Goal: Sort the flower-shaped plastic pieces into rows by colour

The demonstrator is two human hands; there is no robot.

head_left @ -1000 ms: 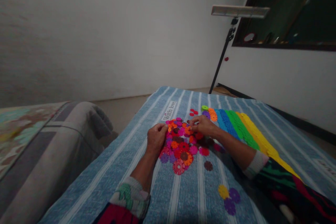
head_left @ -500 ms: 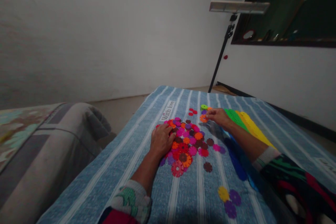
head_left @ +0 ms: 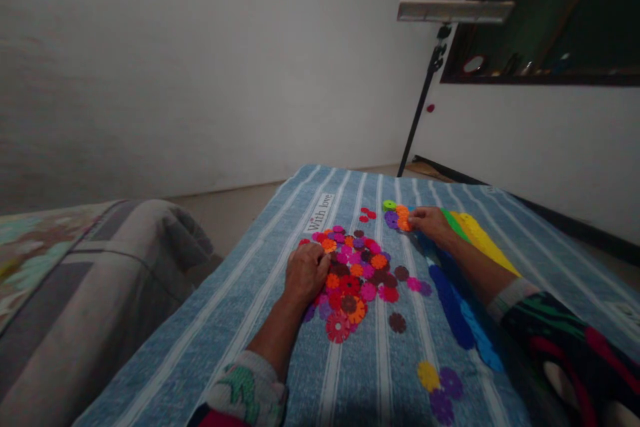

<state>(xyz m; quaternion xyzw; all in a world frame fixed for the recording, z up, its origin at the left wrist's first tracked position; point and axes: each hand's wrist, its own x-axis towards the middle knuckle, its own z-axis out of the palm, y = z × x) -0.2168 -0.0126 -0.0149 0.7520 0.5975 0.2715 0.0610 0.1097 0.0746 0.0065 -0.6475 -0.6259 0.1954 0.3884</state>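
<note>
Your right hand [head_left: 431, 223] bunches its fingertips at thin orange flower-shaped discs [head_left: 403, 212], right of the multicoloured disc pile [head_left: 350, 284]; pinch unconfirmed. Your left hand [head_left: 306, 273] curls at the pile, grip indiscernible. Discs: likely light; take rims.

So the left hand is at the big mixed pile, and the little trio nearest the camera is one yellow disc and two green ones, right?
Not quite: the head view shows two purple discs with the yellow disc, not green ones. The left hand is indeed at the mixed pile.
</note>
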